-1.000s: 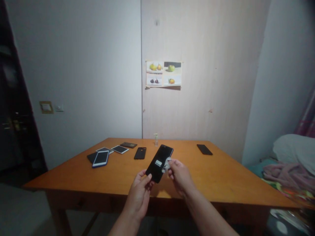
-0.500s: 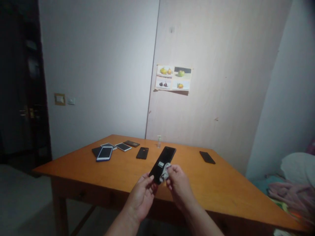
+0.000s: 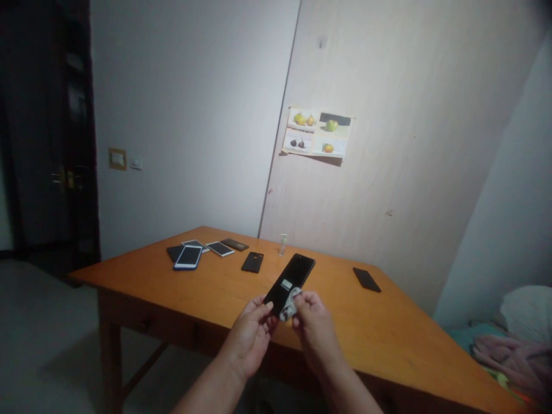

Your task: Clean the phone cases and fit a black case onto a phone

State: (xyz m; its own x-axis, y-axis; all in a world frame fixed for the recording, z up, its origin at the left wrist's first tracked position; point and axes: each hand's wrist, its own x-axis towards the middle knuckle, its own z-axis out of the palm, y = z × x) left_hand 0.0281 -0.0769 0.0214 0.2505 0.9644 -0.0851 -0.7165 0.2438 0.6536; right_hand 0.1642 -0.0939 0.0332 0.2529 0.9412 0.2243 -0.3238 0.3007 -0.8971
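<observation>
A black smartphone [image 3: 297, 269] with a small pale label is held tilted above the near part of the table. My left hand [image 3: 251, 336] grips its lower end, with the thumb on top. My right hand [image 3: 317, 325] pinches a crumpled grey-white cloth [image 3: 290, 305], which lies against the lower right edge of the phone. Part of the phone's lower end is hidden by the cloth and fingers.
On the wooden table [image 3: 215, 290], several phones lie at the left, among them a blue-edged phone [image 3: 188, 257]. A black phone [image 3: 253, 262] and small clear pump bottle [image 3: 282, 245] are behind my hands. Another dark phone [image 3: 366, 279] lies right. Bedding [image 3: 513, 351] is beside the table.
The view has shifted and tilted slightly, so the table and wall appear moved. Both hands keep their hold, and the cloth stays at the phone's lower right edge.
</observation>
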